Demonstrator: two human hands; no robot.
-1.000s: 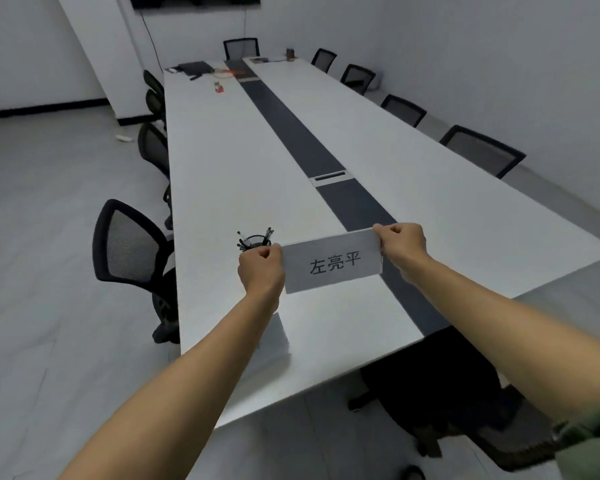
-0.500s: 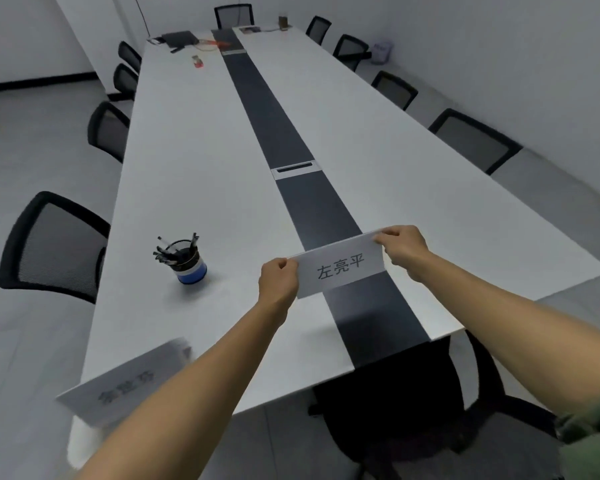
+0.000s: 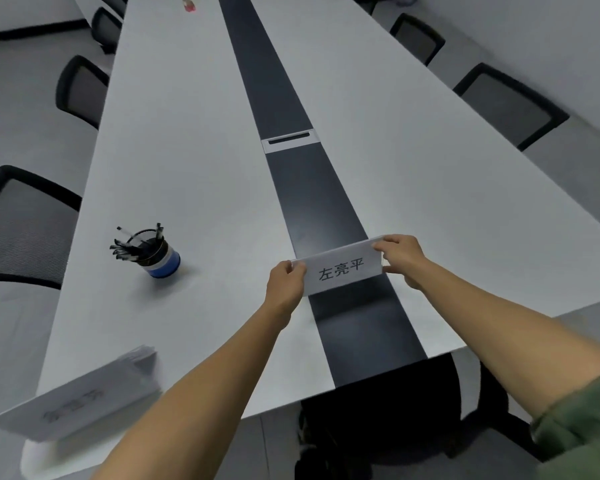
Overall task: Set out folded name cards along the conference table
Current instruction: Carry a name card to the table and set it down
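Observation:
A folded white name card (image 3: 342, 269) with black characters is held over the dark centre strip of the long white conference table (image 3: 194, 140), near its front end. My left hand (image 3: 284, 279) pinches the card's left edge and my right hand (image 3: 403, 258) pinches its right edge. I cannot tell whether the card's lower edge touches the table. A stack of further name cards (image 3: 80, 398) lies at the table's near left corner, with the top card's print blurred.
A blue pen holder (image 3: 153, 252) with black pens stands on the left half of the table. A cable hatch (image 3: 290, 140) sits in the centre strip. Black mesh chairs (image 3: 510, 102) line both sides, and one chair (image 3: 378, 410) is tucked under the near end.
The view has swung down and toward the table's end. Both hands have carried the card lower, over the dark centre strip. The card stack and pen holder have come fully into view.

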